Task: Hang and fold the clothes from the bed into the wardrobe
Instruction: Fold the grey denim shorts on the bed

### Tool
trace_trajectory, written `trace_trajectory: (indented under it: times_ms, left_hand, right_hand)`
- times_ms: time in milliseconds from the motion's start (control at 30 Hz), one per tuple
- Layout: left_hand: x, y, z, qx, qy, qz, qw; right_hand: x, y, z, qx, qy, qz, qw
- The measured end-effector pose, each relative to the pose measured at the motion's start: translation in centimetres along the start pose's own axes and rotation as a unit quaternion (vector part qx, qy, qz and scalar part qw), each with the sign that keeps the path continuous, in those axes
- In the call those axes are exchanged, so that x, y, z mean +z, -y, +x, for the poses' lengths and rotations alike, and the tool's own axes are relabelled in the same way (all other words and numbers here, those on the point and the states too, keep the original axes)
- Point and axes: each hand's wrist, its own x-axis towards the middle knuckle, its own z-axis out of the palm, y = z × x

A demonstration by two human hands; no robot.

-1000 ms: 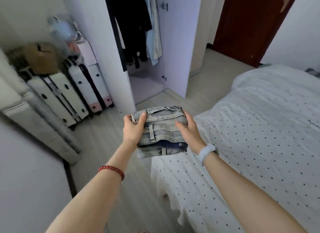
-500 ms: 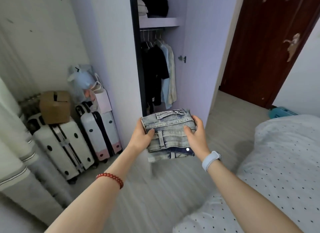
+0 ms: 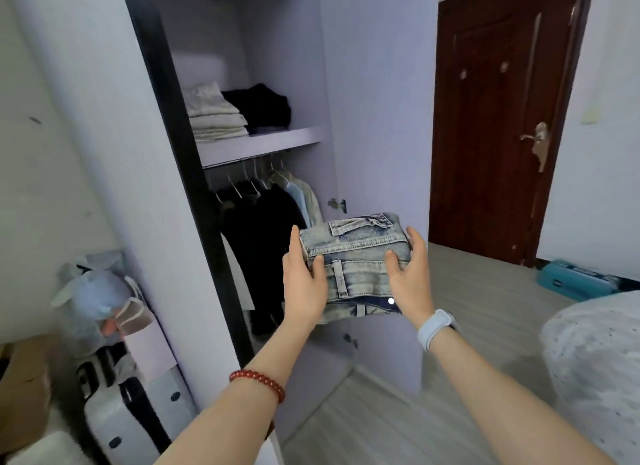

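1. Folded jeans (image 3: 353,256) sit between both hands in front of the open wardrobe (image 3: 377,118).
2. Left hand (image 3: 304,284) and right hand (image 3: 410,277) clasp its sides, thumbs on top.
3. Lift level to the shelf (image 3: 259,144); the free spot, probably beside the black pile (image 3: 258,106), is hard to judge.

Dark brown door (image 3: 498,118) closed at right; white suitcases (image 3: 138,416) and cardboard box (image 3: 24,392) at lower left; teal case (image 3: 575,282) on floor.
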Motion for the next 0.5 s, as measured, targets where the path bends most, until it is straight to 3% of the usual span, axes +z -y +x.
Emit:
trace_trajectory:
  times_ms: [167,500]
  left_hand:
    - [4.6,2.8,10.5,0.063,-0.075,-0.01,0.995]
    - [13.5,5.7,30.5,0.107,-0.091,0.025,0.99]
  right_hand:
    - [5.0,-2.1,10.1,-0.115,-0.003,-0.065,0.991]
    - [11.6,-6.3,28.7,-0.15,-0.016,-0.139,0.979]
